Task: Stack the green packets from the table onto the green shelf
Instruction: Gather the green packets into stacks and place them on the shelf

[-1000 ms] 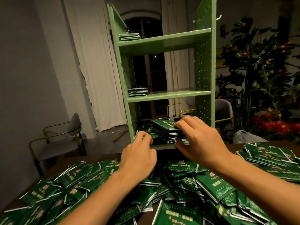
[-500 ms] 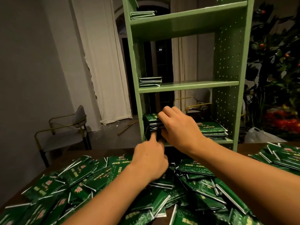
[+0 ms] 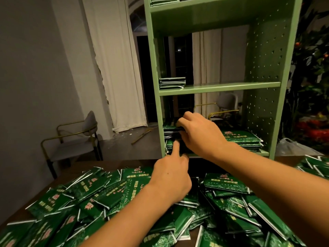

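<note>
Both arms reach forward over the table (image 3: 106,166) to the bottom level of the green shelf (image 3: 258,104). The right hand (image 3: 201,134) is turned palm down, wrist slightly raised, its fingers curled over the top of a stack of packets (image 3: 170,132) at the left end of that level, gripping its upper layers. The left hand (image 3: 170,177) lies lower, in front of the shelf's base, with the index finger stretched out straight and its tip touching the stack's front edge; the other fingers are folded in and hold nothing. A second pile (image 3: 240,138) lies at the right end of the same level, a small stack (image 3: 171,82) sits on the middle level at its left side, and loose green packets (image 3: 99,196) cover the table in front of the shelf, under both forearms.
</note>
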Demonstrator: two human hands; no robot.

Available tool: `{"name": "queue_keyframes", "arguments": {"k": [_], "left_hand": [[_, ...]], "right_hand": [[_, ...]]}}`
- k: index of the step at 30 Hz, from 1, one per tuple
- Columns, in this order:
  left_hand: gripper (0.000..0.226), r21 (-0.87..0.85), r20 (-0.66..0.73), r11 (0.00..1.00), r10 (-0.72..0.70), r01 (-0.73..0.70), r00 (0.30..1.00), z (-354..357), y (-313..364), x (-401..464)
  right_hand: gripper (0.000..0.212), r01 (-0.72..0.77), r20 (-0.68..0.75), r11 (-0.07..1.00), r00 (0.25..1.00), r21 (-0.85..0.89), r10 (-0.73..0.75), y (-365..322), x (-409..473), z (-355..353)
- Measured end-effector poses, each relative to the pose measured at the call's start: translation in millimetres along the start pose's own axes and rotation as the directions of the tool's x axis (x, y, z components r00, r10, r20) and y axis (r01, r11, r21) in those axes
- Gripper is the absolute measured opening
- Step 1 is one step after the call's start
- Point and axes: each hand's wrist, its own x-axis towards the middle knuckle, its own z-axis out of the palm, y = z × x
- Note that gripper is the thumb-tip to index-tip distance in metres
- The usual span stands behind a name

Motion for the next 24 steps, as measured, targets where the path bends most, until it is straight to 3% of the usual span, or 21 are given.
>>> {"name": "queue_keyframes", "arguments": {"k": [2, 4, 9, 16, 20, 24], "left_hand": [[0.048, 0.007, 0.001, 1.0, -0.006, 0.006, 1.0, 1.4, -0.2, -0.3], [0.05, 0.017, 0.001, 1.0, -0.006, 0.006, 1.0, 2.6, 0.1, -0.2], [0.043, -0.014, -0.003, 1.0, -0.006, 0.006, 1.0, 4.5, -0.4, -1.2], [0.041, -0.044, -0.001, 0.999, -0.011, 0.011, 1.0, 8.7, -2.8, 1.8], [0.05, -0.109, 0.004, 0.994, -0.017, 0.017, 1.0, 1.9, -4.4, -2.6], [0.038, -0.143, 0.0, 0.989, -0.035, 0.034, 0.999, -9.4, -3.5, -14.3]], "right_hand": [[0.022, 0.036, -0.014, 0.999, 0.999, 0.0, -0.036, -5.5, -18.7, -0.3], [0.027, 0.038, 0.064, 0.999, 0.997, 0.039, -0.04, -8.6, -31.1, 6.1], [0.03, -0.056, 0.154, 0.985, 0.988, 0.164, 0.03, -1.6, -20.0, 15.1], [0.027, -0.106, 0.295, 0.982, 0.954, 0.158, 0.056, -1.6, -3.0, 13.1], [0.02, -0.095, 0.179, 0.986, 0.981, 0.139, 0.069, -4.3, -11.7, -8.6], [0.012, -0.079, 0.116, 0.985, 0.991, 0.152, 0.061, -4.0, -39.3, -33.2]]}}
